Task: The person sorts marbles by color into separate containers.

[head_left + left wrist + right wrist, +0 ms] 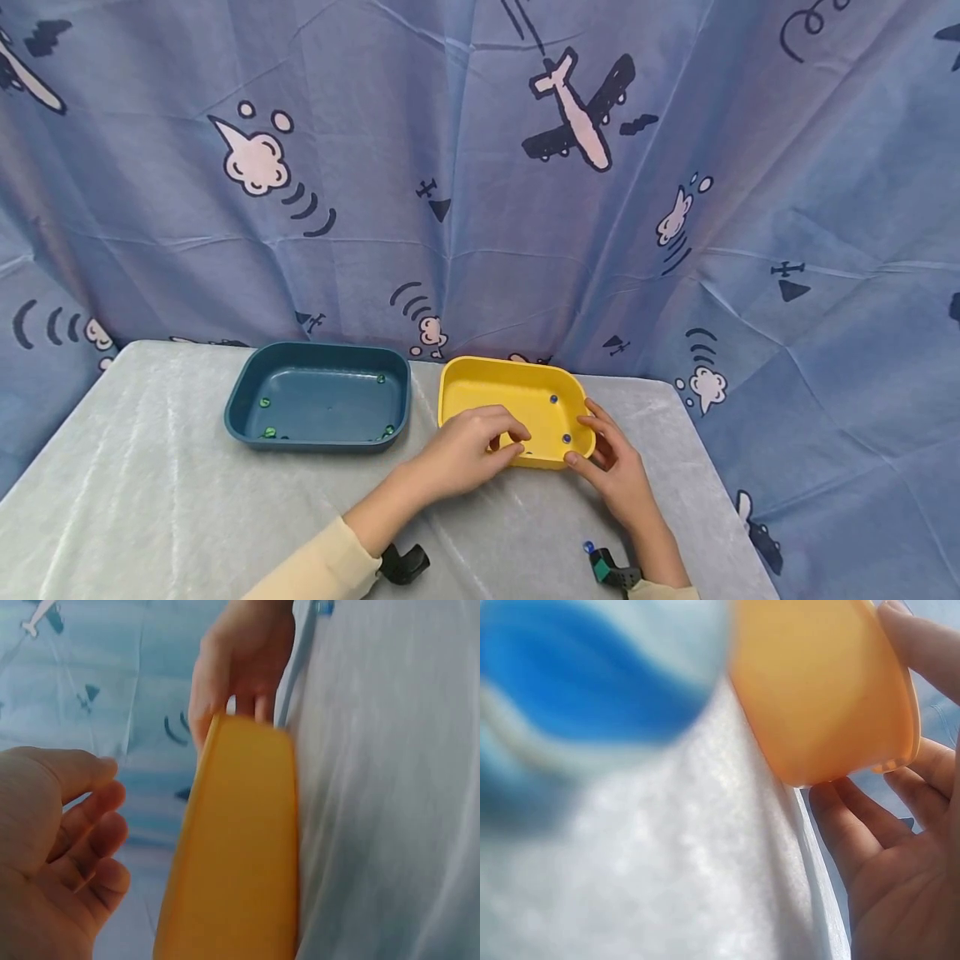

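Observation:
A yellow plastic basin stands on the table with a few blue marbles inside. My right hand grips its right end, thumb at the near corner and fingers round the far side; the right wrist view shows this grip on the yellow wall. Over the near left rim hovers my left hand, its fingers loosely bent. In the left wrist view that hand is apart from the basin's side, and nothing is visible between thumb and fingers.
To the left stands a dark teal basin holding several green marbles. A loose blue marble lies on the pale tablecloth beside the right wrist's camera. A blue curtain with airplane prints hangs behind the table.

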### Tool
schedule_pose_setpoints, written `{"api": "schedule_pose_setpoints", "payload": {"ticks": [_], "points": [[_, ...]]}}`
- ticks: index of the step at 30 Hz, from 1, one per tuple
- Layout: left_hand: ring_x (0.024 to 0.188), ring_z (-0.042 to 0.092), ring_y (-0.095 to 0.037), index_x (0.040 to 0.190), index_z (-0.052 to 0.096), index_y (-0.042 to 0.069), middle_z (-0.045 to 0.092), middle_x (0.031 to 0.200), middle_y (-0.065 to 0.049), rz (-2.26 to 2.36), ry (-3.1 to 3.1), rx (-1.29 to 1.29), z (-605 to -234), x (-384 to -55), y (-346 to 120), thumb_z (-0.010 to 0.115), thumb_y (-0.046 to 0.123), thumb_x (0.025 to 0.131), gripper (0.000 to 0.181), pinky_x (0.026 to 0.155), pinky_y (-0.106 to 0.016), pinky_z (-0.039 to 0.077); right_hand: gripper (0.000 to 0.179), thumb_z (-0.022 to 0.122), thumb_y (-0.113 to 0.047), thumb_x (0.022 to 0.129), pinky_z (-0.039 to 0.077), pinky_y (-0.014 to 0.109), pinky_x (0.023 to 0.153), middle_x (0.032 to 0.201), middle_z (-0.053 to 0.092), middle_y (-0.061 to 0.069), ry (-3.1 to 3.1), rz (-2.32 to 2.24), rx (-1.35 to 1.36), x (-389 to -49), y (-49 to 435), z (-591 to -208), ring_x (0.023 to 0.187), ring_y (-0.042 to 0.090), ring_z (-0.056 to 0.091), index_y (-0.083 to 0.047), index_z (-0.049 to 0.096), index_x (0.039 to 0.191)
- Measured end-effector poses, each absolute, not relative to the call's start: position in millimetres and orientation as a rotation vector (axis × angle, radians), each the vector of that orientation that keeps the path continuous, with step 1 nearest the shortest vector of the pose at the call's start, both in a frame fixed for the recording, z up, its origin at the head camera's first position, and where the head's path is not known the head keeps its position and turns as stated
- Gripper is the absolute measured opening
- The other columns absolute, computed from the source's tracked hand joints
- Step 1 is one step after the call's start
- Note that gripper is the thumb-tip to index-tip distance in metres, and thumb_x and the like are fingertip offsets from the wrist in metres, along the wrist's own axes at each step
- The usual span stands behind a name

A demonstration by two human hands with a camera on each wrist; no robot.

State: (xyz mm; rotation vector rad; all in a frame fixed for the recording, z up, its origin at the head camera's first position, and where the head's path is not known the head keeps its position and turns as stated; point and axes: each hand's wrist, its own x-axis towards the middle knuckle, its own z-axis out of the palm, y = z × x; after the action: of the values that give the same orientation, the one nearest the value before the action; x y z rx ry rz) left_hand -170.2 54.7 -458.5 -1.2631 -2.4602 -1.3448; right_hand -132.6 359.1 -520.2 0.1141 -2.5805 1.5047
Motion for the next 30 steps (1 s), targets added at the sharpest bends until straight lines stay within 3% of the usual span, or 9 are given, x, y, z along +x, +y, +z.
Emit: {"api": "schedule_pose_setpoints", "payload": {"ticks": [6, 11, 17, 23, 30], "points": [[0.084, 0.058, -0.002, 0.115, 0.08, 0.016, 0.072, 0.101, 0.011, -1.377, -2.402, -1.408, -457, -147, 72, 0.08, 0.014, 0.103, 0.012, 0.076, -0.009, 0.049, 0.058, 0.085, -0.014, 0.099, 0.048, 0.013, 0.108, 0.176, 0.035, -0.001, -2.567, 1.512, 0.138, -131, 360, -519, 0.144, 0.013, 0.054, -0.006, 0.06, 0.15], [0.082, 0.055, 0.005, 0.116, 0.079, 0.019, 0.069, 0.099, 0.016, -1.364, -2.428, -1.511, -463, -133, 84, 0.079, 0.016, 0.104, 0.012, 0.074, -0.005, 0.048, 0.058, 0.084, -0.011, 0.098, 0.049, 0.013, 0.107, 0.176, 0.034, 0.002, -2.553, 1.518, 0.152, -130, 360, -520, 0.144, 0.027, 0.056, -0.005, 0.059, 0.15], [0.08, 0.052, 0.009, 0.117, 0.081, 0.017, 0.073, 0.104, 0.014, -1.354, -2.483, -1.585, -476, -125, 95, 0.078, 0.015, 0.104, 0.013, 0.072, -0.005, 0.047, 0.058, 0.082, -0.01, 0.1, 0.049, 0.015, 0.108, 0.178, 0.031, 0.008, -2.545, 1.539, 0.216, -132, 357, -522, 0.149, 0.043, 0.049, 0.0, 0.057, 0.151], [0.078, 0.052, 0.011, 0.116, 0.081, 0.016, 0.073, 0.106, 0.013, -1.263, -2.492, -1.654, -488, -120, 111, 0.079, 0.016, 0.103, 0.014, 0.073, -0.002, 0.045, 0.058, 0.083, -0.01, 0.099, 0.047, 0.016, 0.11, 0.177, 0.032, 0.006, -2.539, 1.537, 0.189, -133, 357, -521, 0.151, 0.044, 0.045, -0.001, 0.058, 0.15], [0.097, 0.06, 0.01, 0.118, 0.081, 0.021, 0.072, 0.108, 0.017, -1.09, -2.543, -1.739, -502, -117, 127, 0.079, 0.021, 0.103, 0.014, 0.085, -0.005, 0.048, 0.058, 0.084, -0.012, 0.099, 0.046, 0.015, 0.109, 0.178, 0.032, 0.008, -2.545, 1.524, 0.198, -131, 358, -519, 0.152, 0.044, 0.044, -0.001, 0.058, 0.15]]}}
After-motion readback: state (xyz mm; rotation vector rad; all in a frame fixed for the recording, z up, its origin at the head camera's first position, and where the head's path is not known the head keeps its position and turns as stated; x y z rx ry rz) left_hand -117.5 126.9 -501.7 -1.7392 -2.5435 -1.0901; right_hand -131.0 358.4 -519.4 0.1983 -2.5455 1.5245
